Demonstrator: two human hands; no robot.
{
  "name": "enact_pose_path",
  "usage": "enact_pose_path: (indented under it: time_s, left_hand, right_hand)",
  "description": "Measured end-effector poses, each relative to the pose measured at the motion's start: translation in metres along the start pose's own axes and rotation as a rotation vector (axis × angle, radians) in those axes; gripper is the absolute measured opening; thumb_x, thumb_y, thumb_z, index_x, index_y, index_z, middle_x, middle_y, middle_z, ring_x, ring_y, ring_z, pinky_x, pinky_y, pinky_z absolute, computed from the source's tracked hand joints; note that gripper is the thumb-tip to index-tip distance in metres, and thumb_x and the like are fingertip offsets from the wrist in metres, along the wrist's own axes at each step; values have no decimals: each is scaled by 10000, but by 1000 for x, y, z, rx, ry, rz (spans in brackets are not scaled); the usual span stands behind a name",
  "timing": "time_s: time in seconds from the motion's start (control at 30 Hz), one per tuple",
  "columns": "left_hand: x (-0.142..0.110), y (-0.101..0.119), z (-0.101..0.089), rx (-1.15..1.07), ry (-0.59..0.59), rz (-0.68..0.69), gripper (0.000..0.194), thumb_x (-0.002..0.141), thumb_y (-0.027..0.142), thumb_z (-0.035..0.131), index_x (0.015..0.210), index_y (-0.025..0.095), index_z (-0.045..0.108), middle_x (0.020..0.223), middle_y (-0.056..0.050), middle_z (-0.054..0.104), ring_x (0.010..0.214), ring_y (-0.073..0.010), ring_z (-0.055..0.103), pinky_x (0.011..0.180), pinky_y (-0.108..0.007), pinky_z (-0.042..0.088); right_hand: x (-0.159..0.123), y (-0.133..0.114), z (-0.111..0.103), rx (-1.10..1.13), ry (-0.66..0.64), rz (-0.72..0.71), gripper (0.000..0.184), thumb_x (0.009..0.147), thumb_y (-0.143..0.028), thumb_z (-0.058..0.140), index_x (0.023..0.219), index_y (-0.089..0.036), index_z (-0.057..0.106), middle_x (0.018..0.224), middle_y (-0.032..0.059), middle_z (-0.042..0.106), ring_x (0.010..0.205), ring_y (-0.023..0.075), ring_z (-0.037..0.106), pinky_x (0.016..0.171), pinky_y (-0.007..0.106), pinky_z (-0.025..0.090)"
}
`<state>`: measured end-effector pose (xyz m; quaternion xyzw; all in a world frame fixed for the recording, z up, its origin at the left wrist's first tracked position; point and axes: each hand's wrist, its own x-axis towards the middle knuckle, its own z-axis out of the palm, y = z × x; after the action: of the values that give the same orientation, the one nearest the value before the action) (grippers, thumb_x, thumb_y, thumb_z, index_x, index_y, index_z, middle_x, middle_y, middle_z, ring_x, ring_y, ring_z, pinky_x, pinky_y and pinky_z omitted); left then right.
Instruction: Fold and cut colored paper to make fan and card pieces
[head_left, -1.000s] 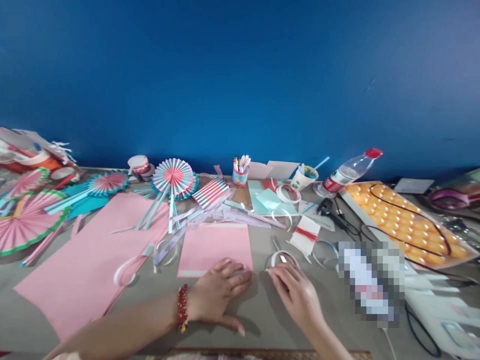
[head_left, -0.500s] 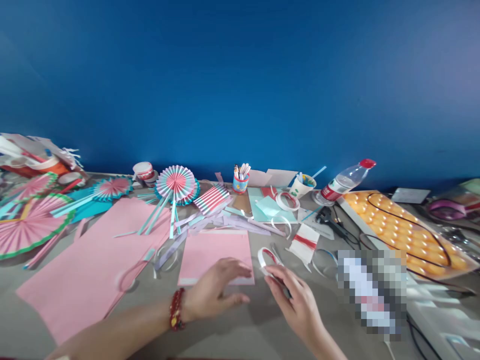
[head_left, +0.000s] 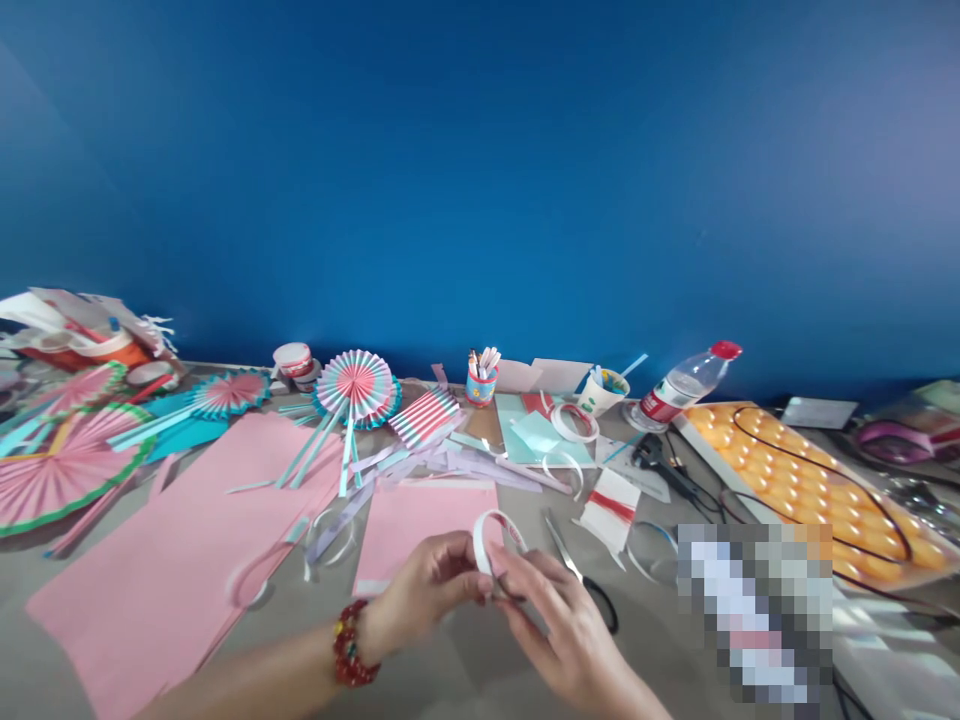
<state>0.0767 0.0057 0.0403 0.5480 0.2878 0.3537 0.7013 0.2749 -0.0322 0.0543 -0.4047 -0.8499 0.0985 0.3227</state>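
Note:
A narrow roll of white tape (head_left: 480,548) is held upright between my two hands, above the near edge of a pink paper sheet (head_left: 409,515). My right hand (head_left: 559,620) grips the roll from the right with its fingers closed on it. From the left, the thumb and curled fingers of my left hand (head_left: 424,590) pinch at the roll's near edge. Whether a tape end is between them is too small to tell. Scissors (head_left: 562,548) with black handles lie on the table just beyond my right hand, partly hidden by it.
A large pink sheet (head_left: 180,540) lies left, with folded paper fans (head_left: 354,388) behind it. Paper strips (head_left: 465,465), a pen cup (head_left: 481,385), a red-wound white card (head_left: 611,508), a tilted-looking bottle (head_left: 679,390) and an orange bumpy panel (head_left: 795,480) with a black cable stand or lie around.
My right hand has lifted the tape roll off the table and moved it left, uncovering the scissors. My left hand has risen from the pink sheet and closed on the roll.

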Motion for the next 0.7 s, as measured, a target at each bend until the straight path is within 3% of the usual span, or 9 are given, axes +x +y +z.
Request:
enact_pose_path:
  time_s: [0.07, 0.17, 0.27, 0.37, 0.47, 0.53, 0.6, 0.7]
  left_hand:
    - [-4, 3, -5, 122, 17, -16, 360, 899, 493, 578, 877, 141, 647, 824, -59, 686, 739, -165, 646, 715, -284, 526]
    - [-16, 5, -21, 587, 34, 46, 287, 947, 414, 517, 1086, 195, 640, 1043, -74, 701, 976, -208, 652, 871, -332, 527]
    - [-31, -4, -41, 1147, -39, 198, 411, 926, 370, 556, 1319, 249, 533, 1383, -74, 553, 1301, -266, 472, 1155, -499, 294]
    - [-44, -18, -55, 1389, -112, 189, 582, 951, 417, 510, 1476, 238, 334, 1537, -87, 363, 1411, -294, 323, 1165, -554, 247]
    - [-54, -26, -56, 1455, -179, 182, 668, 933, 508, 505, 1498, 224, 291, 1533, -99, 367, 1408, -311, 322, 1160, -554, 254]
    - [-60, -24, -49, 1462, -214, 170, 668, 904, 555, 526, 1463, 224, 366, 1497, -104, 423, 1373, -322, 371, 1151, -547, 271]
    - [-62, -18, -42, 1445, -243, 149, 628, 871, 587, 556, 1384, 233, 474, 1447, -97, 482, 1315, -324, 435, 1134, -529, 307]
    - [-58, -8, -36, 1386, -224, 161, 495, 871, 524, 590, 1284, 252, 558, 1379, -72, 533, 1243, -290, 486, 1121, -491, 332]
  right_hand:
    - [1, 15, -8, -85, 25, -12, 503, 944, -180, 477, 1437, -249, 406, 907, 60, 722, 868, 210, 670, 780, 313, 540]
    - [-4, 58, -26, -309, 81, -21, 407, 942, -172, 474, 1337, -247, 536, 930, 61, 724, 812, 205, 658, 781, 335, 507]
    - [-17, 108, -45, -568, 198, 122, 349, 944, -219, 470, 1271, -221, 593, 895, 69, 719, 792, 224, 647, 788, 370, 476]
    - [-32, 141, -51, -686, 130, 174, 313, 946, -228, 442, 1198, -213, 628, 960, 78, 714, 870, 235, 644, 767, 361, 469]
    - [-34, 144, -45, -687, 104, 182, 264, 938, -292, 477, 1105, -210, 664, 1064, 100, 684, 980, 262, 620, 809, 382, 476]
    - [-25, 134, -36, -623, 127, 173, 255, 935, -319, 498, 1085, -204, 670, 1064, 107, 672, 997, 272, 609, 855, 407, 475]
    - [-8, 118, -24, -500, 124, 159, 220, 937, -298, 509, 1059, -226, 676, 1029, 83, 676, 956, 248, 618, 859, 394, 482]
    - [31, 99, 0, -224, 14, 102, 194, 942, -232, 494, 1002, -238, 679, 1013, 60, 681, 966, 210, 626, 844, 345, 493]
